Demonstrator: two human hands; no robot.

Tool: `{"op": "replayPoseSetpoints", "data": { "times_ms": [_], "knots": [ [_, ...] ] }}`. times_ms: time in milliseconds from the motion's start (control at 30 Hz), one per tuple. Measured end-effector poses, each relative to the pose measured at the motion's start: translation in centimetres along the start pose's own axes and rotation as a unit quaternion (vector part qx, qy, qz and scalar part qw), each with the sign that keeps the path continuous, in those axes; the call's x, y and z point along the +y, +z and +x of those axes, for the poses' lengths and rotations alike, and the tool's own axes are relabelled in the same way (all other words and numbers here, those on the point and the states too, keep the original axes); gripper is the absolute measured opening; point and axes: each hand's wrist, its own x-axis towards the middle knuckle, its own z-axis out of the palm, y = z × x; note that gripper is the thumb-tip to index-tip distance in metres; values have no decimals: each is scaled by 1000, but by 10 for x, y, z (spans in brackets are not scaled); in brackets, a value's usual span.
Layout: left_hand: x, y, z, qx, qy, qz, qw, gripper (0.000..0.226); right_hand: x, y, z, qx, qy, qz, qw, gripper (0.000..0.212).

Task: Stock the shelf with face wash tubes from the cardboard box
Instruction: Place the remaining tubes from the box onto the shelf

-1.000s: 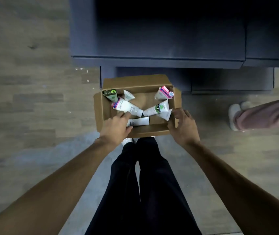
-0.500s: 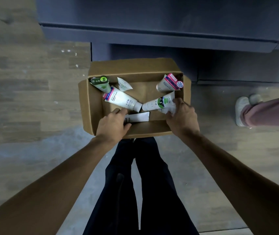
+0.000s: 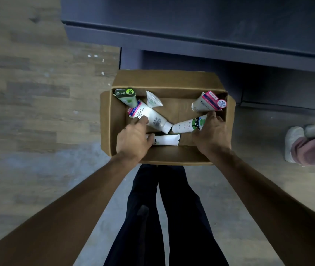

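An open cardboard box (image 3: pixel 173 155) stands on the floor in front of a dark blue shelf unit (image 3: pixel 191 43). Several face wash tubes lie loose in it. My left hand (image 3: pixel 133 139) reaches into the box, its fingertips touching a white tube with a pink label (image 3: pixel 152 118) and its thumb by a flat white tube (image 3: pixel 167 140). My right hand (image 3: pixel 211 135) curls round the wide end of a white-and-green tube (image 3: pixel 186 125). A green tube (image 3: pixel 127 96), a small white tube (image 3: pixel 152 99) and a pink-capped tube (image 3: pixel 208 102) lie at the back.
Another person's white shoe and pink trouser leg (image 3: pixel 302 146) are on the floor to the right of the box. My own dark-trousered legs (image 3: pixel 164 208) stand just behind the box. Wood-look floor (image 3: pixel 37 112) stretches to the left.
The view has closed in on the box. My left hand moved forward onto the pink-label tube. My right hand went from the box's edge onto the white-and-green tube.
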Motion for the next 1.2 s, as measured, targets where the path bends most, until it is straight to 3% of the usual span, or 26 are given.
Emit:
{"op": "replayPoseSetpoints", "data": {
  "times_ms": [233,500,700,833,933,1067,1200],
  "knots": [
    [-6,-8,12,13,-59,-34,998,37,3,0,-6,55,-45,34,997,53],
    [-17,9,15,-95,-96,-32,990,47,1,12,0,-4,-139,118,983,21],
    [-24,24,22,-160,-49,43,985,42,-3,28,0,-36,-114,105,987,31],
    [-25,37,36,-181,-2,56,982,49,-3,36,0,-13,-110,104,988,29],
    [-20,44,45,-226,-8,60,972,48,-1,39,1,14,-106,103,989,29],
    [-17,51,51,-241,-41,17,969,25,1,38,4,23,-117,105,987,27],
    [-17,63,56,-263,-31,20,964,23,1,36,5,17,-126,93,988,27]
  ]
}}
